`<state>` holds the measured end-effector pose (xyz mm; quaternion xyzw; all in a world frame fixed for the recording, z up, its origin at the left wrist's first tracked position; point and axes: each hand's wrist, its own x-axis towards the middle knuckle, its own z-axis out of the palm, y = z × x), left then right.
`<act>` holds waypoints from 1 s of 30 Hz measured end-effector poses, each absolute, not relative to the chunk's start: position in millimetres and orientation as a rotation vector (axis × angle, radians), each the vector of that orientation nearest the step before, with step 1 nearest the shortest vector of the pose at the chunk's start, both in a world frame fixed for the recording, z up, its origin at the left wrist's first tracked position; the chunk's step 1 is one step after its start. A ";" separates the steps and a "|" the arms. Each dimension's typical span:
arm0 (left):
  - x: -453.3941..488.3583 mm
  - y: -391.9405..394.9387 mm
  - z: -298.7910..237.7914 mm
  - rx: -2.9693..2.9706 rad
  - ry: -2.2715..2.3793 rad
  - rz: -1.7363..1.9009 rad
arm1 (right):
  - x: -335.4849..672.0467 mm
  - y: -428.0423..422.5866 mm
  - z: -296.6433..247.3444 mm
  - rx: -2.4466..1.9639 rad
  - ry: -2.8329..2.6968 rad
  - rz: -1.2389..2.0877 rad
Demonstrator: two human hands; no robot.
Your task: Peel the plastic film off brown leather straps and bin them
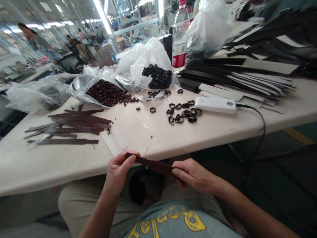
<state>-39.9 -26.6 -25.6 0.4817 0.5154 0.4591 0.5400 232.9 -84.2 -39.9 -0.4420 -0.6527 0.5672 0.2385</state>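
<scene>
A dark brown leather strap [155,165] stretches between my two hands, just off the table's front edge and above my lap. My left hand [119,168] pinches its narrow end between thumb and fingers. At the wider part, my right hand [193,174] grips the strap with the thumb on top; the fingers below are partly hidden. A thin thread sticks up from the strap near my left hand. To the left on the table lies a loose pile of similar brown straps [79,124], with two pale strips [111,142] beside it.
Plastic bags hold small brown loops [105,92] and black loops [157,76]. Loose black rings [185,114] lie beside a white power bank [215,105] with a black cable. A bottle [179,43] stands behind. Black and white strips [237,79] are stacked right. People work in the background.
</scene>
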 end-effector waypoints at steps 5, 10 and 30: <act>-40.6 -31.5 -26.7 1.076 1.280 1.009 | 244.7 -83.9 -37.2 -1.329 -1.925 1.374; -9.4 -44.1 -31.4 1.032 1.231 0.953 | 219.6 -80.0 -36.6 -1.352 -2.017 0.960; 11.3 -49.1 -49.0 1.033 1.131 0.823 | 182.6 -75.3 -58.3 -1.405 -2.327 0.409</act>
